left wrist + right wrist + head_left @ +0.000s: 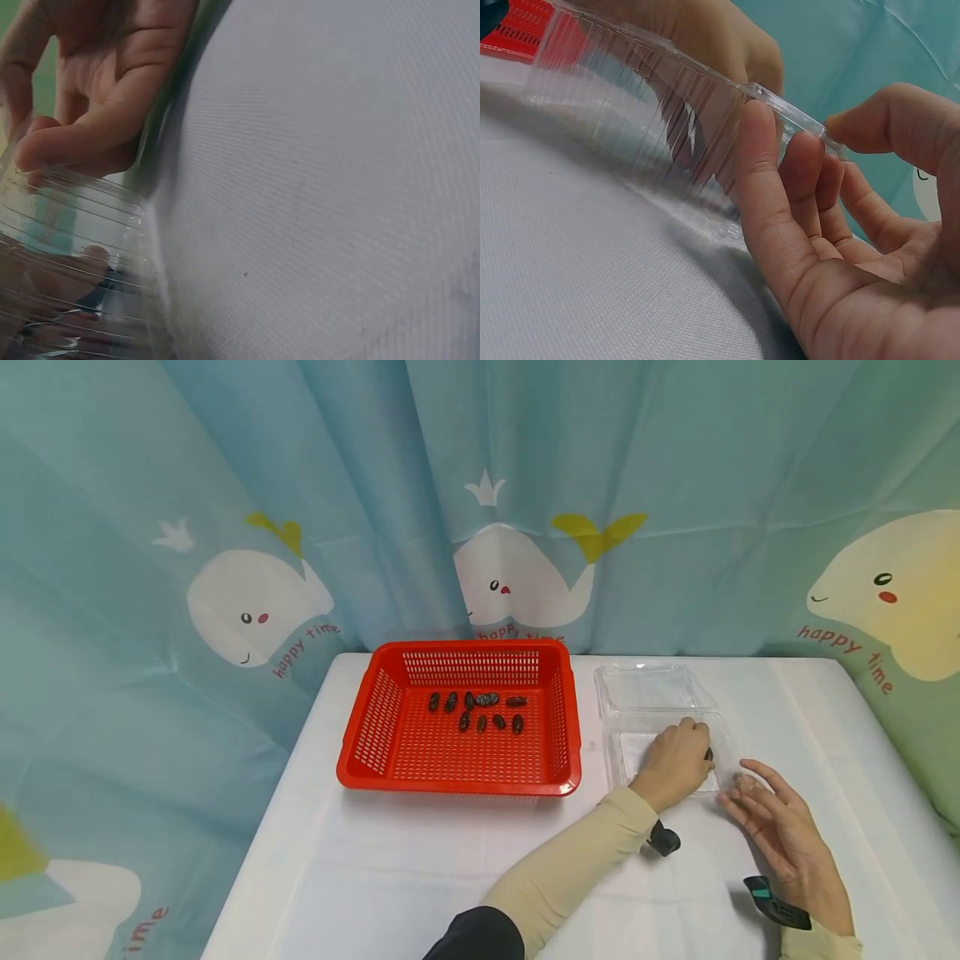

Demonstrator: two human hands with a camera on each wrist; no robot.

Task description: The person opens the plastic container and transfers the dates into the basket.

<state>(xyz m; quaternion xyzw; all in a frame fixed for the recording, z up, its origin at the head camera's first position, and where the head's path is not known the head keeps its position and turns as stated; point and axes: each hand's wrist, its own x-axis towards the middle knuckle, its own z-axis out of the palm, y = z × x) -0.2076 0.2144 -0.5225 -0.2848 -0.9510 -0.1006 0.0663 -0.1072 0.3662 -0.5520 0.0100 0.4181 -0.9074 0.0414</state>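
Note:
My left hand (pixel 673 762) reaches down into a clear plastic clamshell box (pixel 626 777), fingers curled about a dark brown date (pixel 708 754). Through the ribbed box wall (pixel 630 97), the right wrist view shows that same left hand (pixel 727 45) inside, partly blurred by the plastic. My right hand (pixel 787 827) pinches the box's near right rim between thumb and fingers, as the left wrist view also shows with the right hand (pixel 97 97) at its top left. The box's lid (pixel 648 687) lies folded back, away from me.
A red plastic basket (pixel 442 781) with mesh walls stands left of the box, holding several dates (pixel 482 723). A white cloth (pixel 420 860) covers the table. Behind it hangs a blue curtain (pixel 375 485) with whale prints.

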